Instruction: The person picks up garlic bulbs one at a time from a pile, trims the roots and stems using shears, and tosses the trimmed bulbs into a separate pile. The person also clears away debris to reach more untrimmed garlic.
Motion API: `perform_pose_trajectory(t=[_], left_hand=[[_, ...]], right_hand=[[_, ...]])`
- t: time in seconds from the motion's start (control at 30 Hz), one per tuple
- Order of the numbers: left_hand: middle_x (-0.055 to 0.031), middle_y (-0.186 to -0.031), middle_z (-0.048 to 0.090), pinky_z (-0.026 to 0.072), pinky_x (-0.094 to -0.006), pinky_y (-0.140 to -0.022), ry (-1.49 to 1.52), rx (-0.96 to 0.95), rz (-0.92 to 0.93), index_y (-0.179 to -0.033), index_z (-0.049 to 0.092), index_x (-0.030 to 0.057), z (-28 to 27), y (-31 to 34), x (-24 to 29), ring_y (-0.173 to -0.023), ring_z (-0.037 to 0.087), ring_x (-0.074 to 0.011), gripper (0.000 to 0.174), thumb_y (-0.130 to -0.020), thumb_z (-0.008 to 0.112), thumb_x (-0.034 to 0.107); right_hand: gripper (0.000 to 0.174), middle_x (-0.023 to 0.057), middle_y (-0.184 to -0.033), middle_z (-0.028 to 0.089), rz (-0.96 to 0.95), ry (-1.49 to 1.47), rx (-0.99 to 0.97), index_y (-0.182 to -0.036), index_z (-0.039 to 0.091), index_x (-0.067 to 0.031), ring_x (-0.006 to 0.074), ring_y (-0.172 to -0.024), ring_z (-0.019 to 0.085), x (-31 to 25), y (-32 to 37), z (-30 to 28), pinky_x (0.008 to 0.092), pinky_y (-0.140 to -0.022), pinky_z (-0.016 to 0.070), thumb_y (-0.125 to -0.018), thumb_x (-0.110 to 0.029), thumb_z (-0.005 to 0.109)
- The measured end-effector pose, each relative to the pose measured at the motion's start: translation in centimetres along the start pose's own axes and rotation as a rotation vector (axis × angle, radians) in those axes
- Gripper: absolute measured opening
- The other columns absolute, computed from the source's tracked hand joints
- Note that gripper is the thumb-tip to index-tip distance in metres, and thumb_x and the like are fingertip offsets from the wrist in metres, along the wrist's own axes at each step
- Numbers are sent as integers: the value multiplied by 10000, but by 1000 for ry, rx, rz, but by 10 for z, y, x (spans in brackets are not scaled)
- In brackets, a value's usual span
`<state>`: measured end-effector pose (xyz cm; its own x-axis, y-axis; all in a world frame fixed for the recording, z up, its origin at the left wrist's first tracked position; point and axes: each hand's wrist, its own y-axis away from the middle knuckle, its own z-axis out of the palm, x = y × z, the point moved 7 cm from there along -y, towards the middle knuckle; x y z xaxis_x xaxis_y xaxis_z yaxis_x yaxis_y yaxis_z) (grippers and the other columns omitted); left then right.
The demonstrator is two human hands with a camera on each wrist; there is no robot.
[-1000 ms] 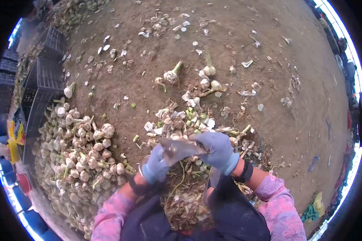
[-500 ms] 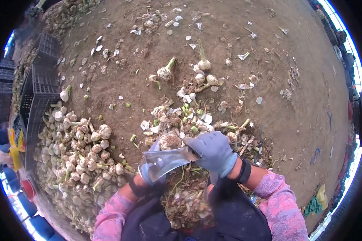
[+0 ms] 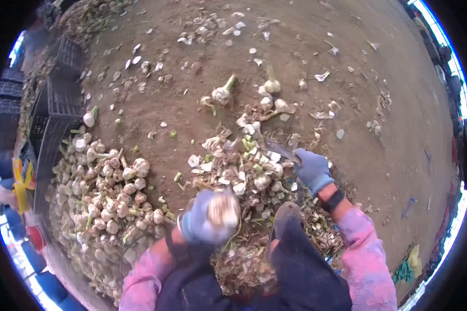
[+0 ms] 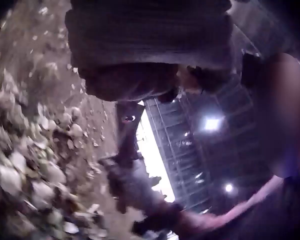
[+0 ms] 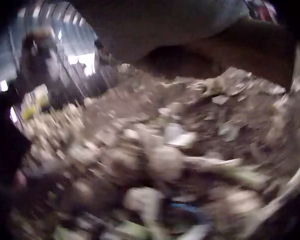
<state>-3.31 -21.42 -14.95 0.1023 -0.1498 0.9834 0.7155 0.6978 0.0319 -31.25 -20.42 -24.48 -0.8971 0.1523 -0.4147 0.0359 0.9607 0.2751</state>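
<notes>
In the head view my gloved left hand [image 3: 198, 220] grips a garlic bulb [image 3: 224, 209], blurred by motion, in front of the left knee. My gloved right hand [image 3: 313, 169] holds a knife [image 3: 280, 149] by its handle, off to the right. The blade points left and away, over a heap of garlic trimmings and bulbs [image 3: 262, 181]. Dark glove fabric [image 4: 150, 45] fills the top of the left wrist view, where the bulb is hidden. Across the top of the right wrist view lies the other glove [image 5: 165, 25], above blurred garlic.
A large pile of garlic bulbs [image 3: 109, 207] lies to the left, beside black plastic crates [image 3: 62, 98]. Several stemmed bulbs [image 3: 222, 95] lie on the dirt floor ahead. My shoe [image 3: 287, 215] stands at the near edge of the trimmings.
The hands have parted. My right hand has drawn the knife away from the bulb, to the right and forward. The left hand has kept the bulb and turned it, staying near the lap.
</notes>
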Motion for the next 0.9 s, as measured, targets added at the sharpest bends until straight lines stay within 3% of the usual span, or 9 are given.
perform_pose_trajectory(t=[0.1,0.37,0.43,0.5,0.57,0.67,0.77,0.83,0.9], left_hand=[[-18,-815,658,501,-270,-665,75,123,-135,-937,655,8,-11,2,-31,-715,584,-93,297,-740,748,209],[-181,-1372,572,479,-368,-1052,894,21,-374,-1415,446,-65,5,33,-58,-1198,600,-257,537,-1031,527,302],[-163,-1305,595,504,-362,-992,455,37,-366,-1352,510,-42,5,41,-57,-1141,612,-230,472,-1001,545,271],[-133,-1199,632,521,-369,-945,91,-11,-259,-1289,566,-24,-4,43,-59,-1077,623,-207,434,-955,573,251],[-89,-1035,663,525,-360,-863,-65,75,-137,-1178,614,-14,-12,30,-54,-951,630,-183,387,-874,629,226],[-33,-789,674,528,-276,-649,115,305,-207,-1028,667,-16,-9,1,-53,-676,633,-135,385,-729,780,200],[-134,-1133,663,486,-450,-914,-771,202,229,-1198,629,46,14,-16,-6,-1015,636,-286,632,-675,818,346],[-219,-1403,502,373,-524,-1050,-917,192,191,-1328,565,94,25,-23,13,-1245,498,-394,754,-680,795,405],[-280,-1513,339,319,-568,-1101,-1091,172,262,-1456,435,106,28,-20,0,-1365,363,-492,896,-710,789,454]], right_hand=[[197,147,-866,711,-32,-529,-8,-1056,721,-116,285,-749,718,-63,29,-7,366,-670,564,-903,-236,695],[247,84,-737,643,-530,-161,59,-1063,675,-142,293,-708,673,-160,45,-47,411,-615,519,-834,-232,698],[205,70,-689,606,-521,-64,45,-1079,643,-150,271,-694,664,-141,36,-34,420,-612,510,-903,-250,617],[219,118,-771,664,-77,213,-224,-1112,652,-142,286,-740,689,-65,3,11,409,-641,538,-930,-243,584],[246,127,-860,713,-42,-57,-90,-1160,654,-115,262,-759,710,-37,17,7,378,-659,560,-966,-228,554],[306,62,-974,722,188,-1069,-419,-1218,629,-52,203,-860,688,-69,36,48,360,-791,554,-1020,-258,520],[380,50,-1023,679,126,-1712,-734,-1336,510,-48,158,-854,674,-117,71,59,280,-745,569,-1069,-314,460],[380,71,-1345,589,102,-1908,-681,-1383,507,9,142,-1202,554,-137,63,28,302,-1058,418,-1066,-189,438],[379,61,-1290,610,63,-1845,-597,-1373,511,15,134,-1165,567,-125,58,43,297,-1038,431,-1053,-185,474]])
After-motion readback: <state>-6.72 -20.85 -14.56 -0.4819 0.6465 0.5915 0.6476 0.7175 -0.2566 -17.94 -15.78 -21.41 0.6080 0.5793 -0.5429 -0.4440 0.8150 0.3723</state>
